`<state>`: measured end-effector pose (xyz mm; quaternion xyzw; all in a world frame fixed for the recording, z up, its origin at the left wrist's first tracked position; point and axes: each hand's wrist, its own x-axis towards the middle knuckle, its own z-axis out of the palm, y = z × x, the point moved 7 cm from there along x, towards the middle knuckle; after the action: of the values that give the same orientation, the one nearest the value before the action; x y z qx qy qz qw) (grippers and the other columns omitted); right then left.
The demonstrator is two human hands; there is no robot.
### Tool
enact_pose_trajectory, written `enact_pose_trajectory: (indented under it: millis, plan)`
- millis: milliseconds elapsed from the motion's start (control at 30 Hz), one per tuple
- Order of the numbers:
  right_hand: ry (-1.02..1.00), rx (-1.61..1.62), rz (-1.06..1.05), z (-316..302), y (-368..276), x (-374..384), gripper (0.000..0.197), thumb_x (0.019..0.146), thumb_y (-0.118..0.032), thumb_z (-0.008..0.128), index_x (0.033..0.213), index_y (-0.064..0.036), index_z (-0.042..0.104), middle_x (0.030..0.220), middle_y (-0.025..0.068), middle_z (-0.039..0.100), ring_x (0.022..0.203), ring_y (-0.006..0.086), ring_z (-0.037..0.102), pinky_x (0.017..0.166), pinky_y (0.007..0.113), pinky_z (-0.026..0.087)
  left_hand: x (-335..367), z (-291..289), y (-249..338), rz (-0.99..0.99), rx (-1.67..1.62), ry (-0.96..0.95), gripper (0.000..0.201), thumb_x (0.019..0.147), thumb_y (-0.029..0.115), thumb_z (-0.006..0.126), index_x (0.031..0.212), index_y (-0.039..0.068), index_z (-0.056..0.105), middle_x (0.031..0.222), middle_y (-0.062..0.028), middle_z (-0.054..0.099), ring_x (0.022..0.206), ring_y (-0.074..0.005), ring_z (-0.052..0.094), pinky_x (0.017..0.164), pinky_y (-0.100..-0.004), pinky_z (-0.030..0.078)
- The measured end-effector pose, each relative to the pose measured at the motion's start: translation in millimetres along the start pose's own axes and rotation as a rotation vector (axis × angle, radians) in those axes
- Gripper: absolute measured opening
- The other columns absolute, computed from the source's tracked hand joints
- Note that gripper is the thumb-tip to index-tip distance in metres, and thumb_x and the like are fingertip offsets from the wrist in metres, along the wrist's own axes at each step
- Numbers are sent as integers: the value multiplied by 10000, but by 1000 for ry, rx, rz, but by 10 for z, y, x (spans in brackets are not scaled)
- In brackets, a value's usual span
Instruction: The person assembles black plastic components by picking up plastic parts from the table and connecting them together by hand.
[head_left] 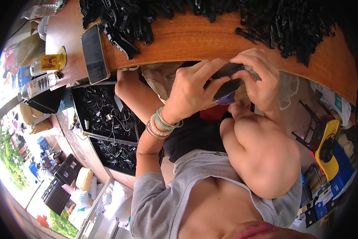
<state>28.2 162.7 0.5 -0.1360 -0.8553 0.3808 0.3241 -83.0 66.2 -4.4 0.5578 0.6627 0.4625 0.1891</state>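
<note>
1. You wear the single head camera; it looks steeply down past your chest.
2. It sits close to your hands [227, 85], at the table [195, 40] edge.

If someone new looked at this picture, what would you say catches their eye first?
Probably the two hands at centre: the left hand and right hand together grip a small dark object just below the wooden table's edge. Next, the heap of black plastic parts along the table's far side, and a dark smartphone lying face up on its left end.
</note>
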Motion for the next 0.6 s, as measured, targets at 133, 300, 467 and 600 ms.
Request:
enact_pose_trajectory:
  millis: [133,300,467,600]
  plan:
    - [-46,86,59,24,9,-4,320,676,42,732,978,-15,644,894,115,647,783,283,611,720,354,480,-45,37,-41,46,-75,21,314,755,23,713,1052,-16,617,754,-159,628,605,-301,622,504,-352,479]
    - [-122,179,181,38,118,-41,313,678,61,727,976,25,643,885,109,643,788,251,611,696,315,483,-43,96,-156,-40,-155,-46,351,746,157,786,1018,-13,643,776,-153,641,663,-296,635,574,-355,494]
    - [-17,-1,162,-29,226,4,251,704,15,741,937,-13,651,910,96,618,788,267,599,673,338,490,394,-242,-203,170,191,128,251,743,181,777,917,28,681,1011,-148,633,903,-335,600,761,-378,502]
    - [167,-481,86,-180,402,66,194,716,-41,751,878,-45,646,925,61,591,846,266,576,696,373,459,1047,-263,-181,452,705,423,261,813,202,715,1026,55,684,1226,-164,575,1177,-349,494,996,-451,393]
